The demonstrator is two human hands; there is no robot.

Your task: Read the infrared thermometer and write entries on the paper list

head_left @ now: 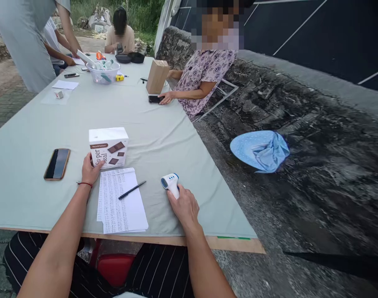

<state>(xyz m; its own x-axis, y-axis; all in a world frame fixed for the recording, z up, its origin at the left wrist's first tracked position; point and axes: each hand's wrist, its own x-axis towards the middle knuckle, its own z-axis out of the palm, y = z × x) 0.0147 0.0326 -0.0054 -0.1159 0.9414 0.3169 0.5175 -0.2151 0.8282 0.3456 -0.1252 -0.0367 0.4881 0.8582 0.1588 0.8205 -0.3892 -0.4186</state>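
Observation:
My left hand (92, 169) grips the lower left edge of a white box (112, 138) printed "Super Meal", its thumb across the front and its other fingers along the side. The box stands upright on the cloth. My right hand (185, 205) is closed around the handle of a white and blue infrared thermometer (171, 183) at the right. Between my forearms lie handwritten sheets of paper (120, 215), with a black pen (132, 190) slanting across them. A phone (57, 164) in a brown case rests left of the box.
A pale green cloth covers the table (139, 111). Further back are a plastic basket (102, 75) of items, dark pans (136, 57) and a yellow tape measure (119, 77). At the right, a person's hands touch a cardboard box (157, 77) and a dark phone (155, 99). Others are behind.

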